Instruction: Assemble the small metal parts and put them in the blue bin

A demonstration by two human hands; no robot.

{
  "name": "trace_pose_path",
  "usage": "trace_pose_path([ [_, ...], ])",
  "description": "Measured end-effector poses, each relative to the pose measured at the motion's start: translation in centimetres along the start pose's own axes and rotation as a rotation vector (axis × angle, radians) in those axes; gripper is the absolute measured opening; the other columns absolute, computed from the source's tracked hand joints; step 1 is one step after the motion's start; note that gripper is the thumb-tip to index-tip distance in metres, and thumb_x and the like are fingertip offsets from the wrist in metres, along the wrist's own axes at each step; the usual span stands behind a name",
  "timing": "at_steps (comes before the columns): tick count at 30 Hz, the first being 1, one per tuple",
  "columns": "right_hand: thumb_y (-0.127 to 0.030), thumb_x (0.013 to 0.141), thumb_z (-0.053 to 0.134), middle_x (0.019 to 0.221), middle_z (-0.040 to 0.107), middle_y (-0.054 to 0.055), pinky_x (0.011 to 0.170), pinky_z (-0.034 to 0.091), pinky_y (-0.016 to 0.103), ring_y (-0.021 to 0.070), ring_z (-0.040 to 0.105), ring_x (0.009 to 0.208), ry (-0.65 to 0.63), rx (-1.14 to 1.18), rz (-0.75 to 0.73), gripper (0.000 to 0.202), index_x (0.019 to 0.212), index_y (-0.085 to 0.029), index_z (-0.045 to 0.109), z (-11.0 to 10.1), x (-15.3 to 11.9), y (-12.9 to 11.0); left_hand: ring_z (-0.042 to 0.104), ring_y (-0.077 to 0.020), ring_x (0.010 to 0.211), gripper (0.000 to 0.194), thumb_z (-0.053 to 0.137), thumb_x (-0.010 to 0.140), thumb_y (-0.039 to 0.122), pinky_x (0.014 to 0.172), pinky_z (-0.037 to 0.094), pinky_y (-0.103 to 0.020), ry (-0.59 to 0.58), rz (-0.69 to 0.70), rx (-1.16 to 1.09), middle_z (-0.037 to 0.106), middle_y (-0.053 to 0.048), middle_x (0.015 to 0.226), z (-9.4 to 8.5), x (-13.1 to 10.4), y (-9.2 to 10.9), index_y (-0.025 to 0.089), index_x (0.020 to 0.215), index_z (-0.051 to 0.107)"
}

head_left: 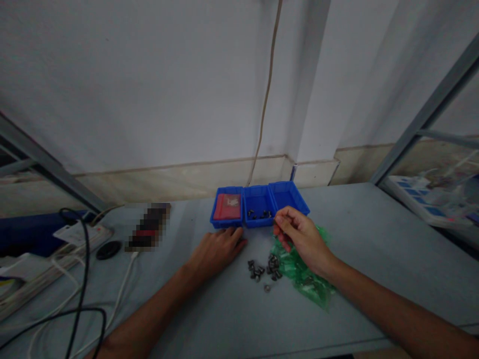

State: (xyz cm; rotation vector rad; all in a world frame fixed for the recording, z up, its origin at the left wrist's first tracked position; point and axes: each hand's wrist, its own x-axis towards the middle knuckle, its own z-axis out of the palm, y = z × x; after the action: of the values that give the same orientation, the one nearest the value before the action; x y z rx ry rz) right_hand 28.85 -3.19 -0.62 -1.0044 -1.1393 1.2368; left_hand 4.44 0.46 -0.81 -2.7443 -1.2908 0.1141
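Note:
My left hand [220,249] lies palm down on the table, fingers stretched out and close to the front of the left blue bin [226,225]. My right hand [301,239] is raised in front of the middle blue bin [258,223], thumb and forefinger pinched together. Something tiny and dark may be at those fingertips, too small to make out. Several small metal screws [256,270] lie in loose heaps between my hands. Below my right hand is a crumpled green plastic bag [310,289], partly hidden by it. More small metal pieces [264,215] sit in the middle bin.
A red packet [227,207] fills the left bin, and the right blue bin [287,197] adjoins the middle one. To the left are a blurred-out phone-like object [147,227], a black round lid [109,250], a power strip [48,271] and cables. An organiser box [415,199] stands far right.

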Motion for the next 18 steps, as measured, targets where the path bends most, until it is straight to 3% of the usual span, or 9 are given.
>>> trace_pose_path([
  [4, -0.064, 0.088, 0.078, 0.060, 0.055, -0.005, 0.039, 0.032, 0.019, 0.0082, 0.042, 0.046, 0.073, 0.164, 0.129, 0.048, 0.079, -0.020, 0.062, 0.0, 0.2, -0.1, 0.077, -0.0291, 0.093, 0.024, 0.045, 0.113, 0.038, 0.068, 0.058, -0.033, -0.001, 0.005, -0.027, 0.077, -0.011, 0.105, -0.2, 0.1, -0.1, 0.020, 0.119, 0.060],
  [10, -0.062, 0.086, 0.081, 0.049, 0.036, -0.010, 0.038, 0.022, 0.019, 0.0052, 0.023, 0.041, 0.027, 0.342, 0.191, 0.053, 0.068, -0.020, 0.055, -0.1, 0.4, -0.4, 0.077, -0.0257, 0.091, 0.022, 0.046, 0.113, 0.037, 0.070, 0.058, -0.031, 0.030, 0.038, -0.063, 0.077, -0.009, 0.105, 0.3, 0.0, -0.8, 0.020, 0.116, 0.061],
  [13, -0.058, 0.084, 0.085, 0.054, 0.041, -0.009, 0.038, 0.024, 0.018, 0.0055, 0.027, 0.044, 0.085, 0.360, 0.154, 0.048, 0.073, -0.019, 0.058, -0.1, 0.4, -0.5, 0.076, -0.0248, 0.091, 0.022, 0.045, 0.113, 0.035, 0.071, 0.058, -0.031, 0.045, 0.066, -0.083, 0.077, -0.008, 0.105, 0.6, 0.0, -1.1, 0.021, 0.115, 0.061],
  [18, -0.050, 0.083, 0.088, 0.075, 0.060, -0.002, 0.043, 0.037, 0.017, 0.0098, 0.049, 0.058, 0.159, 0.231, 0.058, 0.037, 0.090, -0.021, 0.065, -0.1, 0.6, -0.1, 0.075, -0.0233, 0.088, 0.021, 0.044, 0.113, 0.034, 0.070, 0.057, -0.031, 0.059, 0.078, -0.094, 0.076, -0.007, 0.108, 0.6, -0.1, -1.3, 0.021, 0.114, 0.061],
])
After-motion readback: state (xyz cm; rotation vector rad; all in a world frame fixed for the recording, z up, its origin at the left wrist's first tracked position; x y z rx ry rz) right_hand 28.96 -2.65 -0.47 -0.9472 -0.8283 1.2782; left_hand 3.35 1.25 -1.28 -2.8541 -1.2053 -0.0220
